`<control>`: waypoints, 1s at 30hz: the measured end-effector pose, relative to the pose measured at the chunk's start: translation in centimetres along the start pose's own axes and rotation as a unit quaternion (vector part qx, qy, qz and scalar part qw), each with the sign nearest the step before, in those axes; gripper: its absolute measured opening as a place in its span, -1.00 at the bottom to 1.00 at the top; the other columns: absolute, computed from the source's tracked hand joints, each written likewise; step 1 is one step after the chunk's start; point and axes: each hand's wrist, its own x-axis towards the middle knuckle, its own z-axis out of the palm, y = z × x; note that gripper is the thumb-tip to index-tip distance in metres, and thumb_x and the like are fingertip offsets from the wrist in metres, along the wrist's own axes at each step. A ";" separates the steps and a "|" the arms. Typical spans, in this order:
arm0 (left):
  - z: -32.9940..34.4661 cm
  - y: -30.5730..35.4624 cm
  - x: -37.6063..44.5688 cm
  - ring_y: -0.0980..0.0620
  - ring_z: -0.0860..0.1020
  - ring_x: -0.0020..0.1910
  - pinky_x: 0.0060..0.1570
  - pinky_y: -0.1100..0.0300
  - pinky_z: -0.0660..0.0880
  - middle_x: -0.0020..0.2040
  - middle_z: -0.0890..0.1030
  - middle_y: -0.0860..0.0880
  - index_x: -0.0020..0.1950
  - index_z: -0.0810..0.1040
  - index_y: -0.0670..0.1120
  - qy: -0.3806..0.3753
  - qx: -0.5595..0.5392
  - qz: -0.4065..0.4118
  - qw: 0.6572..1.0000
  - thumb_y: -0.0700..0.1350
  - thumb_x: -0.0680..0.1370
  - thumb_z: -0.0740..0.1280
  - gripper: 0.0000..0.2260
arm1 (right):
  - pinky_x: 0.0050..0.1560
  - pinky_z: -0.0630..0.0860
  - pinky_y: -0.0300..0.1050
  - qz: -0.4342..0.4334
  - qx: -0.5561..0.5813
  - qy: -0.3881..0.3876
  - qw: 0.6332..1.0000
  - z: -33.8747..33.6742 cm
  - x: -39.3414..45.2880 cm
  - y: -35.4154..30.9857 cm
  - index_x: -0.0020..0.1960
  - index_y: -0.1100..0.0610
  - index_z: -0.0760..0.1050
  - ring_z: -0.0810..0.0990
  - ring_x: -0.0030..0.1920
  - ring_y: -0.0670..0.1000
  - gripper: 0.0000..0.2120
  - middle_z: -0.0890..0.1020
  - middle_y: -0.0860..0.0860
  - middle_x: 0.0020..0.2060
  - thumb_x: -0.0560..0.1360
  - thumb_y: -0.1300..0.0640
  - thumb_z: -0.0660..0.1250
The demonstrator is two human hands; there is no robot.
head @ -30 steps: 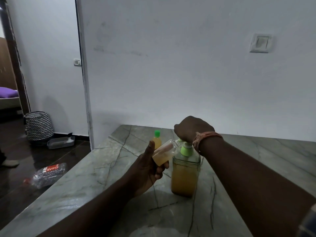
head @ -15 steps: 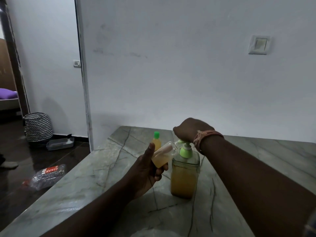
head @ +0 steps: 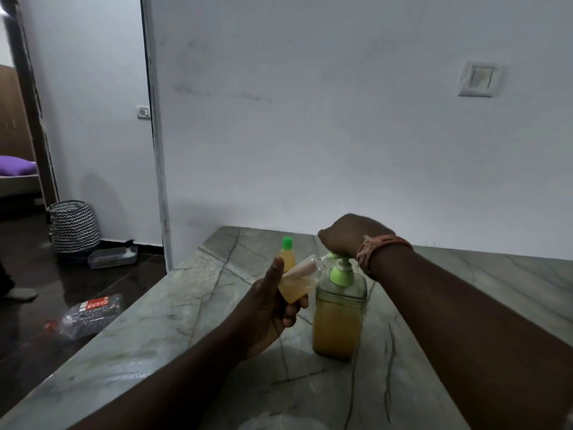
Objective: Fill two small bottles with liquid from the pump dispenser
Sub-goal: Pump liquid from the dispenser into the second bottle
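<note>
A clear pump dispenser [head: 338, 324] with a green pump and yellow-orange liquid stands on the marble table [head: 173, 318]. My right hand [head: 350, 235] sits curled on top of the pump head, pressing it down. My left hand [head: 266, 308] grips a small clear bottle [head: 297, 280], tilted with its mouth at the spout; liquid fills its lower part. A second small bottle [head: 287, 254] with a green cap, full of the same liquid, stands upright behind them.
The table's left edge drops to a dark floor, where a crumpled plastic bottle [head: 90, 315], a grey tray [head: 113, 257] and a zigzag-patterned basket [head: 74, 226] lie. A white wall stands just behind the table.
Both hands stay in place on the pump and the small bottle. The view has shifted slightly; no clear change in the liquid level.
</note>
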 end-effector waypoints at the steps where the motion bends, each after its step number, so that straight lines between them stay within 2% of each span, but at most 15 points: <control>1: -0.1 0.0 0.0 0.12 0.46 -0.39 -0.43 0.31 0.46 -0.22 0.59 -0.13 0.30 0.61 -0.07 -0.003 0.001 0.000 1.000 0.36 0.41 0.34 -0.36 | -0.41 0.27 -0.20 0.006 0.005 0.030 1.000 0.1 -0.1 0.2 -0.36 0.10 0.46 0.47 -0.38 0.01 -0.76 0.54 0.00 -0.37 0.35 -0.05 0.22; 3: -0.2 0.0 0.2 0.12 0.46 -0.39 -0.42 0.31 0.46 -0.22 0.60 -0.13 0.30 0.60 -0.07 -0.005 0.003 -0.003 1.000 0.36 0.41 0.34 -0.36 | -0.34 0.28 -0.18 -0.017 0.003 0.011 1.000 0.8 -0.1 0.4 -0.30 0.12 0.48 0.51 -0.27 0.06 -0.75 0.62 0.08 -0.20 0.43 -0.01 0.17; 5: -0.4 -0.1 0.4 0.12 0.46 -0.39 -0.43 0.32 0.47 -0.22 0.60 -0.13 0.30 0.58 -0.11 -0.004 0.000 -0.007 1.000 0.35 0.42 0.34 -0.35 | -0.17 0.30 -0.16 -0.042 -0.009 -0.048 0.998 1.3 -0.1 0.3 -0.14 0.16 0.52 0.53 -0.02 0.12 -0.74 0.60 0.15 0.06 0.53 0.10 0.09; 7: -0.5 -0.2 0.4 0.12 0.46 -0.40 -0.44 0.32 0.46 -0.22 0.60 -0.13 0.24 0.64 -0.08 -0.007 0.000 -0.004 1.000 0.35 0.46 0.30 -0.41 | -0.11 0.30 -0.14 -0.033 0.005 -0.069 0.997 1.1 -0.2 0.1 0.01 0.18 0.56 0.52 0.10 0.13 -0.71 0.58 0.17 0.13 0.56 0.11 0.08; 9: -0.6 -0.3 0.4 0.12 0.45 -0.40 -0.43 0.31 0.46 -0.22 0.59 -0.13 0.27 0.63 -0.08 -0.003 0.005 -0.006 1.000 0.35 0.47 0.29 -0.39 | -0.13 0.31 -0.12 -0.034 -0.003 -0.082 0.996 1.0 -0.3 0.1 0.03 0.19 0.57 0.54 0.06 0.11 -0.70 0.60 0.14 0.06 0.56 0.09 0.09; 11: -0.4 -0.2 0.3 0.11 0.46 -0.39 -0.43 0.30 0.45 -0.22 0.59 -0.14 0.34 0.54 -0.12 0.013 0.009 -0.010 1.000 0.36 0.43 0.33 -0.32 | -0.26 0.30 -0.17 -0.024 -0.001 -0.080 0.997 1.0 -0.3 0.2 -0.19 0.14 0.53 0.53 -0.16 0.04 -0.75 0.57 0.06 -0.15 0.52 0.07 0.13; 13: -0.2 -0.2 0.2 0.10 0.46 -0.39 -0.42 0.30 0.45 -0.22 0.59 -0.14 0.36 0.51 -0.12 0.021 0.013 -0.008 1.000 0.37 0.40 0.34 -0.28 | -0.36 0.28 -0.18 -0.011 0.008 -0.066 0.998 0.6 -0.3 0.2 -0.33 0.11 0.47 0.48 -0.30 -0.02 -0.76 0.53 0.00 -0.29 0.44 0.04 0.17; 17: -0.3 -0.1 0.2 0.10 0.47 -0.39 -0.43 0.30 0.46 -0.22 0.59 -0.14 0.37 0.50 -0.09 0.014 0.007 -0.010 1.000 0.38 0.36 0.37 -0.25 | -0.43 0.24 -0.21 0.015 0.026 0.041 0.999 0.5 -0.1 0.3 -0.38 0.10 0.47 0.46 -0.40 0.00 -0.75 0.52 -0.02 -0.42 0.33 -0.06 0.23; 19: -0.3 -0.1 0.3 0.10 0.47 -0.40 -0.43 0.29 0.47 -0.22 0.60 -0.15 0.38 0.49 -0.11 0.009 0.001 -0.011 1.000 0.39 0.36 0.37 -0.23 | -0.43 0.21 -0.19 0.008 0.055 0.028 0.998 1.2 -0.2 0.6 -0.40 0.11 0.44 0.47 -0.37 0.02 -0.72 0.50 0.00 -0.41 0.38 -0.04 0.19; 22: -0.6 -0.3 0.3 0.12 0.47 -0.39 -0.42 0.30 0.48 -0.21 0.60 -0.14 0.39 0.45 -0.15 0.004 -0.009 -0.003 1.000 0.40 0.41 0.30 -0.23 | -0.41 0.20 -0.18 -0.015 0.029 -0.028 0.999 1.4 -0.2 0.6 -0.37 0.09 0.41 0.46 -0.25 0.04 -0.71 0.44 0.00 -0.37 0.49 0.04 0.13; 27: -0.8 -0.3 0.1 0.12 0.47 -0.37 -0.40 0.30 0.49 -0.21 0.60 -0.13 0.38 0.48 -0.13 -0.008 -0.018 -0.006 1.000 0.41 0.46 0.21 -0.27 | -0.36 0.25 -0.17 -0.004 0.025 -0.038 0.999 1.1 -0.7 0.3 -0.37 0.09 0.44 0.45 -0.31 -0.02 -0.71 0.51 0.03 -0.31 0.48 0.03 0.13; 30: -0.5 -0.2 0.1 0.11 0.47 -0.36 -0.40 0.29 0.48 -0.19 0.60 -0.15 0.35 0.56 -0.08 -0.012 -0.020 -0.005 1.000 0.42 0.45 0.23 -0.30 | -0.42 0.19 -0.23 0.004 0.072 -0.089 0.993 0.1 -1.2 -0.4 -0.37 0.12 0.32 0.44 -0.23 0.02 -0.67 0.48 0.06 -0.26 0.56 0.10 0.12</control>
